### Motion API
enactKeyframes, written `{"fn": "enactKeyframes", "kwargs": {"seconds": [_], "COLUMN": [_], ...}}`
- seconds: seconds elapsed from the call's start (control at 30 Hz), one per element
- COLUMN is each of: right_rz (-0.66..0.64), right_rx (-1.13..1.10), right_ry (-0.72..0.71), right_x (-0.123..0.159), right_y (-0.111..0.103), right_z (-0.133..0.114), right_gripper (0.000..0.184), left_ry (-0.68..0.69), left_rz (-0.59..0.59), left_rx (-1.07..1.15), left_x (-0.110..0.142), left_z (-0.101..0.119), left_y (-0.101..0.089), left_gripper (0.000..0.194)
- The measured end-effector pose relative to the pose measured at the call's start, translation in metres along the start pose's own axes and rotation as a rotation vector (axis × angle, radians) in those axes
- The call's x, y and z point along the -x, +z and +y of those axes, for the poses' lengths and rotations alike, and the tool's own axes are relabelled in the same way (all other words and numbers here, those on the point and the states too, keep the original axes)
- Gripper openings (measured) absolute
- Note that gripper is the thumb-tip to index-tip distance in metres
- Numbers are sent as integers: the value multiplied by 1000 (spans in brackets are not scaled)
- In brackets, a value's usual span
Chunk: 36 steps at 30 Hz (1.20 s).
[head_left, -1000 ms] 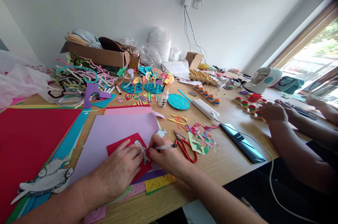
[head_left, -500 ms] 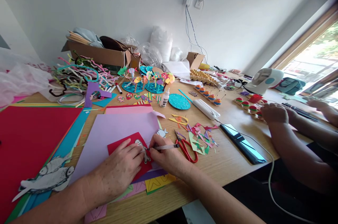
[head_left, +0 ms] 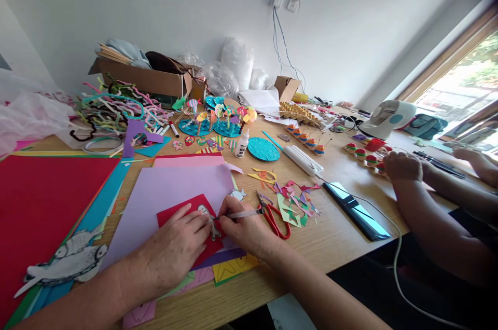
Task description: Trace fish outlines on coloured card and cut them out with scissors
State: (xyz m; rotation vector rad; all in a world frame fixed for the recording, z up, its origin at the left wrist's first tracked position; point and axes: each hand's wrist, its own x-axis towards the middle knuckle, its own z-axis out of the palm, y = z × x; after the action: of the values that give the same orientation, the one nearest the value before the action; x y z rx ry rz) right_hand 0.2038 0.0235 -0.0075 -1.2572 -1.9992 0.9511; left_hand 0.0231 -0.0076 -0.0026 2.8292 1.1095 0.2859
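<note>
My left hand [head_left: 181,239] lies flat on a small red paper sheet [head_left: 168,214]. Its fingertips press beside a white fish cutout with dark outlines [head_left: 213,231], partly hidden under the fingers. In my right hand [head_left: 245,229] is a pen [head_left: 246,213], gripped low between thumb and fingers with its tip at the cutout's edge. Under the red sheet is a large lilac sheet [head_left: 155,190]. Purple and yellow paper [head_left: 235,269] with drawn outlines shows below. Red-handled scissors [head_left: 277,219] lie just right of my right hand.
Paper scraps [head_left: 295,197], a glue bottle [head_left: 241,144], a turquoise disc [head_left: 263,149] and a phone [head_left: 356,210] with a cable lie beyond. Larger fish cutouts [head_left: 70,262] rest on coloured sheets at left. Another person's hand [head_left: 403,166] is at right, by red-and-green pieces.
The pen and my right hand have shifted very slightly at the fish's edge. My left hand stays on the red sheet. The view has moved a little.
</note>
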Motion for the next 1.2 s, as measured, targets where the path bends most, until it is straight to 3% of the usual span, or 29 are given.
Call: {"fn": "enactKeyframes", "kwargs": {"seconds": [0.33, 0.6, 1.2], "right_rz": [-20, -21, -76], "right_rx": [38, 83, 57], "right_ry": [32, 10, -5], "right_x": [0, 0, 10], "right_y": [2, 1, -7], "right_z": [-4, -6, -12], "right_gripper": [13, 14, 17], "left_ry": [-16, 12, 39], "left_rz": [-12, 70, 14], "left_rx": [9, 3, -39], "left_x": [0, 2, 2], "left_z": [0, -2, -1], "left_y": [-2, 8, 4], "left_gripper": [31, 29, 29]}}
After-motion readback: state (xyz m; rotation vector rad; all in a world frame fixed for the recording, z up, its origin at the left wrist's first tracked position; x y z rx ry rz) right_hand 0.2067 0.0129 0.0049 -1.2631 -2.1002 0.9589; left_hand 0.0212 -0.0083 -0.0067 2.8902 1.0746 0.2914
